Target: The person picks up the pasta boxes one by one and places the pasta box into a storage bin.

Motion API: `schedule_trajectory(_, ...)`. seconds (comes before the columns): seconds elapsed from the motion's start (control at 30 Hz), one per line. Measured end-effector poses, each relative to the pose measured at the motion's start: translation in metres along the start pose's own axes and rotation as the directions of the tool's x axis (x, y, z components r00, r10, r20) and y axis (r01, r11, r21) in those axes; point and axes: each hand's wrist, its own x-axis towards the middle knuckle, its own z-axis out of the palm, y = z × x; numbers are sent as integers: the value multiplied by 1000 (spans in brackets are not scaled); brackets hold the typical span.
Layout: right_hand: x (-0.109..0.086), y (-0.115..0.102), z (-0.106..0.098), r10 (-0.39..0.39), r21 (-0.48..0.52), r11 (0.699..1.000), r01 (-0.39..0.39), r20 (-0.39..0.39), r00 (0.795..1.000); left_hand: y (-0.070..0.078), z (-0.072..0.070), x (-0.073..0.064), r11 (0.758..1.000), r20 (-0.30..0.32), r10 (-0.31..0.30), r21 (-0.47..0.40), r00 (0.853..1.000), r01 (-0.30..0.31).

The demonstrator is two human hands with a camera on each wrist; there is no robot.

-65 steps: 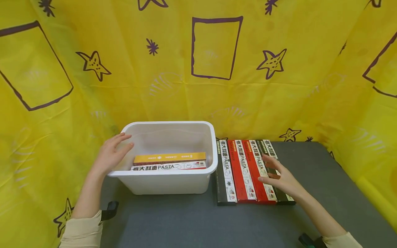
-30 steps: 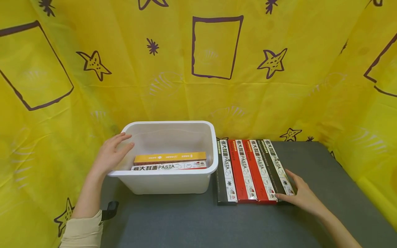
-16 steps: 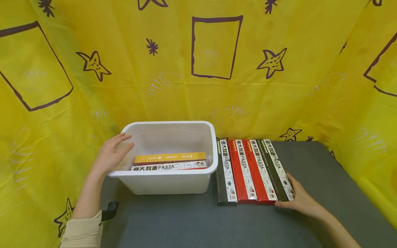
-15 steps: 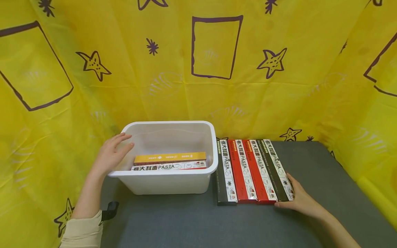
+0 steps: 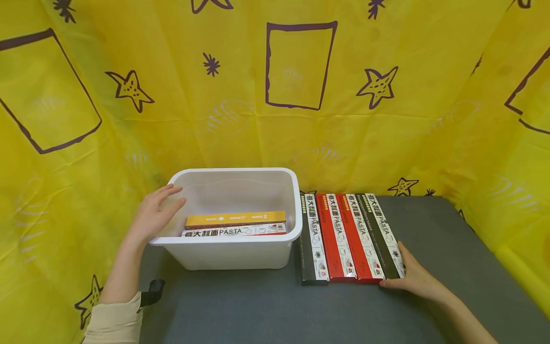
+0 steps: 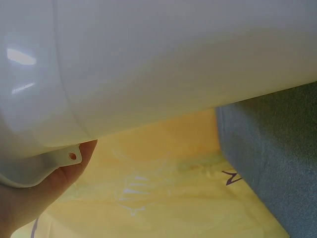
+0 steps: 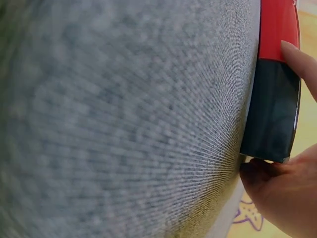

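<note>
Right hand (image 5: 413, 279) pinching the near end of the black pasta box (image 5: 380, 234), outermost of four lying flat on the bench (image 5: 258, 310).
Its thumb sits at the seam with the red pasta box (image 5: 357, 239) to its left, and its curled fingers press the outer long side; the black carton runs forward, away from that hand. It looks slim, stiff and probably light, with a glossy face that may slip under dry fingertips; any dry pasta inside would snap if bent. Holding across the narrow width seems sound, though from this end the far half would likely droop, so a grip nearer mid-length should balance better. The left hand (image 5: 154, 215), thumb spread from loosely extended fingers, lies at the rim of the white bin (image 5: 232, 255); how firmly, I cannot tell.
</note>
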Motion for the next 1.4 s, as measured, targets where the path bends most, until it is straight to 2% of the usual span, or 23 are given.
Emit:
schedule_trajectory(0.33, -5, -6, -1, 70, -187, 979, -77, -44, 997, 0, 0, 0, 1000, 2, -5, -5, 1000, 5)
schedule_trajectory(0.57, -7, -9, -2, 61, -254, 964, -77, -71, 996, 0, 0, 1, 1000, -2, -2, -6, 1000, 2)
schedule_trajectory(0.87, -8, -10, -5, 48, -275, 959, -63, -64, 997, 3, 0, 0, 1000, 4, -11, -10, 1000, 11)
schedule_trajectory(1.4, -16, -13, -17, 53, -237, 969, -70, -77, 996, 2, 0, 0, 1000, -11, 3, -13, 1000, -3)
